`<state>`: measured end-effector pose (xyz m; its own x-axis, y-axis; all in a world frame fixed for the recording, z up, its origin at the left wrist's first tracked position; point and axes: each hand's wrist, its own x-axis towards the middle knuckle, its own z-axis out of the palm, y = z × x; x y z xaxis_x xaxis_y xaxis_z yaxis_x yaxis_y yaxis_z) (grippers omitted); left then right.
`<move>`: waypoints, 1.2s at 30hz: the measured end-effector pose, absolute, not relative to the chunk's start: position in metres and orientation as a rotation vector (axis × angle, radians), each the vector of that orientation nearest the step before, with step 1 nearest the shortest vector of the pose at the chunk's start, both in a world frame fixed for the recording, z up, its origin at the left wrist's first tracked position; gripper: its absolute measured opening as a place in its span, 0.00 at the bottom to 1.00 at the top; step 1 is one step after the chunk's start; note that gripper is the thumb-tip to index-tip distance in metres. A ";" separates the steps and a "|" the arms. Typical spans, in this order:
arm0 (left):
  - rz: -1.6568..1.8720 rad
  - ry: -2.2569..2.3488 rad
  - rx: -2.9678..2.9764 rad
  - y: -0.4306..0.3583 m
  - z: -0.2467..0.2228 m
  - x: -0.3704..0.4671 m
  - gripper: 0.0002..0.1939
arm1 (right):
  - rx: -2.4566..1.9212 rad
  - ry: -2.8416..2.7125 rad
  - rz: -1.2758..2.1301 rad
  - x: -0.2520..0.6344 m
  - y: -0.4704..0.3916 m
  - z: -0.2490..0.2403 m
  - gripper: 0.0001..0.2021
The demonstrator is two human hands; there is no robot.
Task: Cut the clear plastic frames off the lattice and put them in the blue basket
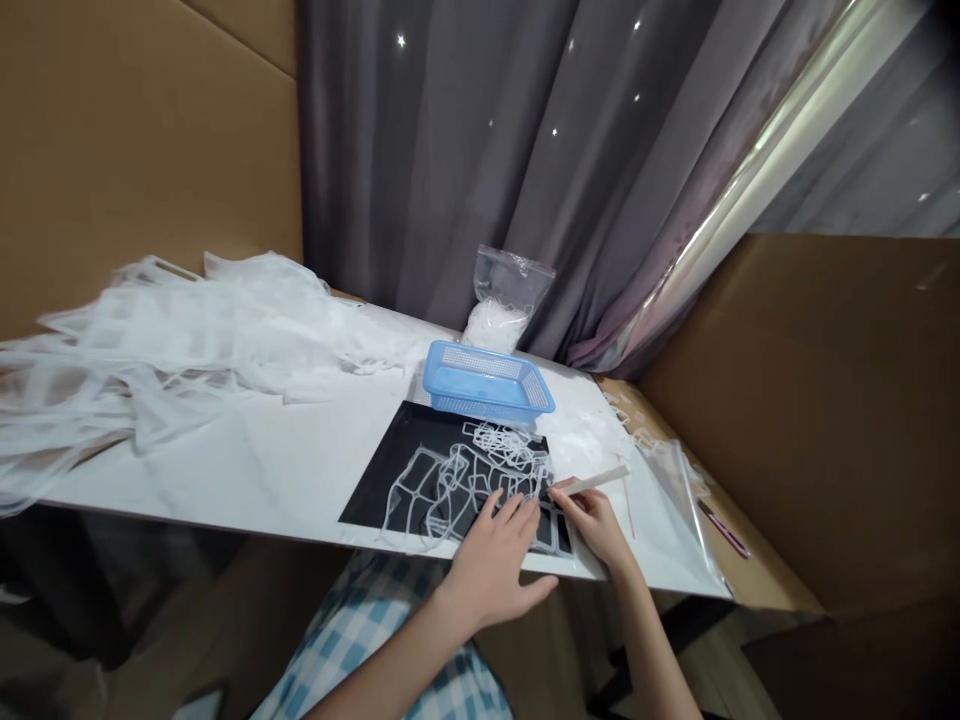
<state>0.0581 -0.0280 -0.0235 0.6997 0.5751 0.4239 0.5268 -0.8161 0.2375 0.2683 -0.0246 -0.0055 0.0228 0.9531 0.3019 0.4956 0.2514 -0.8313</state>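
Observation:
A black mat [379, 480] lies near the table's front edge, with white net-like strips [424, 490] spread across it and over its front edge. My left hand [499, 560] rests on the strips at the mat's right part, fingers spread and holding nothing. Just to its right, my right hand [592, 515] pinches a thin pale strip-like tool [596, 482], which points up and to the right. Its lower end is hidden by the fingers. A tangled heap of small white pieces [508, 445] sits at the back right of the mat.
Behind the mat stands a blue basket [487, 408], with a clear bag of white pieces [499, 320] behind it. White netting [217, 330] is piled at the left. Clear plastic [675, 500] and a pink-handled tool [724, 530] lie right. Cardboard walls [810, 400] flank the table.

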 end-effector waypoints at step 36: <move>0.685 0.809 2.766 -0.021 -0.004 0.068 0.28 | -1.350 -1.954 0.334 0.275 -0.034 -0.007 0.14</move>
